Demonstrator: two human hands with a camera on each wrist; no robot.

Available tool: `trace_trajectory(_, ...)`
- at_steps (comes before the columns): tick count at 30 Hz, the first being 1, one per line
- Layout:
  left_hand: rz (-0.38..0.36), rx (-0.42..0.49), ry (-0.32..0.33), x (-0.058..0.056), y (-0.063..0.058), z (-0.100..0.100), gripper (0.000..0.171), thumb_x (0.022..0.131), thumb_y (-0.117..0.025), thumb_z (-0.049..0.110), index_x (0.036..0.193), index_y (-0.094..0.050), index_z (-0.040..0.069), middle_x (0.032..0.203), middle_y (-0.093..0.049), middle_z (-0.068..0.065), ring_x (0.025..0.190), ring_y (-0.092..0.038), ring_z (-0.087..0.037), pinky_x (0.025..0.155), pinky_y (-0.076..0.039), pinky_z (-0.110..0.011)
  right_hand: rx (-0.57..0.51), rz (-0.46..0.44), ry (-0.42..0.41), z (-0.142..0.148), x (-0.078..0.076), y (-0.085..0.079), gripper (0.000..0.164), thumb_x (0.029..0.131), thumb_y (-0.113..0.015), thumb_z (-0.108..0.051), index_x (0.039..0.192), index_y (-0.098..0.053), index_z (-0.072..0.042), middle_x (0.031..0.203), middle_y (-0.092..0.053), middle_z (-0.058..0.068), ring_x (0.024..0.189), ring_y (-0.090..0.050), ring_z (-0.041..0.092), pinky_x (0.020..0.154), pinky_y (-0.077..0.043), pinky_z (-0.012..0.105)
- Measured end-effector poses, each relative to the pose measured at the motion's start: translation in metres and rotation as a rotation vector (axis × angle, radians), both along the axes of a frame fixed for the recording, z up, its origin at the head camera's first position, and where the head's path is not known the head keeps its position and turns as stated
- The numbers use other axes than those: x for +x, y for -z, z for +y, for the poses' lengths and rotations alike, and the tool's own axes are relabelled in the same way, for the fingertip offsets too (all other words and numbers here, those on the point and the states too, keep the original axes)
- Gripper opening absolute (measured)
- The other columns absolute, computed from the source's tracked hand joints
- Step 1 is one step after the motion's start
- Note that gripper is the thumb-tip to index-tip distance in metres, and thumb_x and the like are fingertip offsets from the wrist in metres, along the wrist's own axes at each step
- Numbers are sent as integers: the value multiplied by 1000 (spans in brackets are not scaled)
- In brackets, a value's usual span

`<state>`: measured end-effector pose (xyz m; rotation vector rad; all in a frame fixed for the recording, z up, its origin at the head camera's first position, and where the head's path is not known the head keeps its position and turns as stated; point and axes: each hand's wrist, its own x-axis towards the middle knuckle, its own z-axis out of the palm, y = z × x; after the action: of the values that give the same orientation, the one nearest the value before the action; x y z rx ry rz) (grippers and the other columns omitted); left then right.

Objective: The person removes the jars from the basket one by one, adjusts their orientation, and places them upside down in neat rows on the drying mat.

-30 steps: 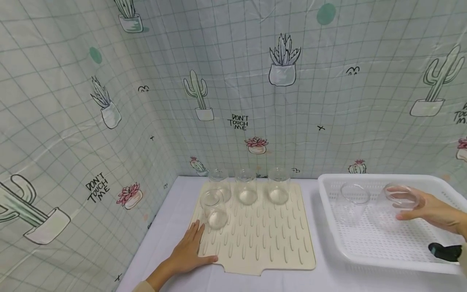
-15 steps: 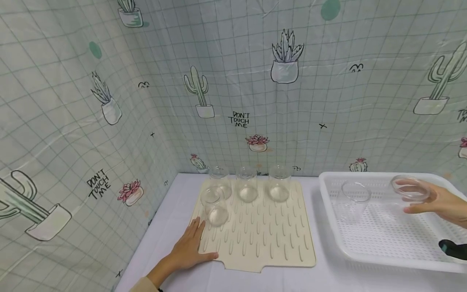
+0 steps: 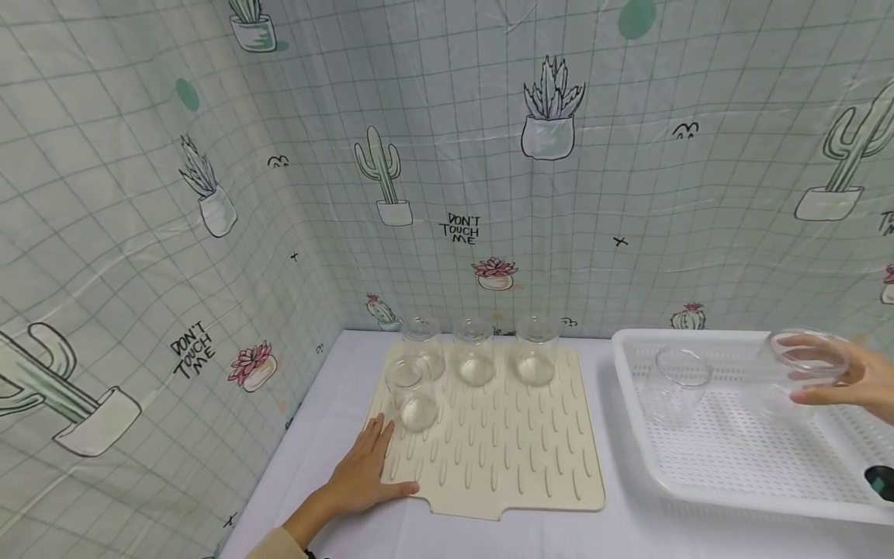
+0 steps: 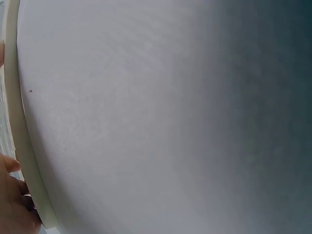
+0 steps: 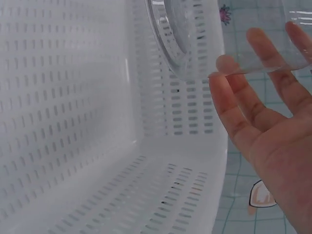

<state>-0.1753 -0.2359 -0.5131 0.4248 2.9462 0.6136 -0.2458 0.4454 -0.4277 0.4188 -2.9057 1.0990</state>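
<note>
In the head view my right hand [image 3: 855, 380] grips a clear drinking glass [image 3: 775, 392] by its side, over the white basket [image 3: 639, 439]. The right wrist view shows fingers and thumb around the glass wall. Another clear glass [image 3: 673, 396] stands in the basket to the left. My left hand [image 3: 359, 472] rests at the left front corner of a cream ribbed drying mat [image 3: 517, 473], fingers spread along its edge. On the mat several clear glasses stand upright: a back row with a middle glass [image 3: 475, 357], and a nearer glass [image 3: 417, 400] just beyond my left fingertips.
A white cloth [image 3: 601, 536] covers the table. Behind and to the left hangs a gridded curtain [image 3: 433, 171] with cactus prints. The basket has raised, perforated walls. A small dark object [image 3: 880, 483] shows at the right edge of the head view.
My right hand has moved right with the glass, raising it away from the other glass in the basket. The left hand stays on the mat's edge.
</note>
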Motion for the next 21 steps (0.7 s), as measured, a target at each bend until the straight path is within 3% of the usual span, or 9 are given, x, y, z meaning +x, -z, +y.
trace_trajectory(1,1,0,1,0,0,0,109,72,-58,70,146,-16,2,151,-6,-20,137,-4,-37,106,-18,-55,5,-8,5,-2,2,-3,85,80,-71,-10,146,-18,-12,127,-30,30,99,-48,49,62,-48,55)
trace_trajectory(4,-2,0,2,-1,0,0,110,71,-58,71,146,-16,2,151,-7,-21,137,-5,-37,105,-18,-56,8,-25,20,-10,6,-11,88,81,-71,-13,147,-14,-15,130,-22,40,102,-33,63,64,-47,59)
trace_trajectory(5,-3,-1,3,-1,-1,0,110,71,-57,71,146,-16,1,151,-7,-21,137,-5,-37,105,-18,-56,3,-18,16,-11,7,-13,87,81,-70,-12,147,-14,-14,132,-27,33,102,-33,63,63,-46,60)
trace_trajectory(8,-9,-1,4,0,-1,0,110,71,-57,71,146,-16,1,151,-6,-21,137,-5,-37,105,-18,-56,0,19,16,-16,10,-20,83,80,-72,-11,145,-20,-15,127,-38,5,100,-47,45,63,-47,59)
trace_trajectory(10,-10,0,3,0,-1,-1,110,71,-57,71,146,-17,2,151,-6,-20,137,-5,-37,105,-18,-56,-7,60,9,-20,11,-24,81,78,-73,-9,143,-25,-14,118,-35,-15,99,-53,18,64,-47,58)
trace_trajectory(11,-11,0,2,0,-1,-1,109,72,-57,71,146,-17,2,151,-6,-20,137,-5,-37,105,-18,-56,-15,69,8,-22,12,-26,81,78,-73,-9,143,-26,-15,113,-31,-22,97,-50,5,64,-47,58)
trace_trajectory(13,-15,-1,-1,0,-1,-1,109,72,-57,70,146,-17,2,151,-6,-20,137,-4,-37,105,-18,-57,-31,87,1,-28,15,-31,81,77,-73,-6,143,-27,-15,113,-31,-24,92,-40,-14,65,-47,58)
trace_trajectory(15,-18,-3,-1,0,-2,-1,108,72,-57,70,146,-18,2,151,-6,-20,137,-4,-37,104,-18,-57,-39,101,-4,-33,17,-34,82,77,-73,-5,143,-27,-15,113,-32,-26,91,-34,-20,64,-49,55)
trace_trajectory(21,-26,-10,5,1,-4,0,109,72,-57,71,145,-19,0,151,-6,-21,137,-4,-37,105,-17,-56,-70,121,-43,-47,22,-43,81,75,-74,-2,143,-29,-12,116,-36,-24,93,-44,-15,60,-53,38)
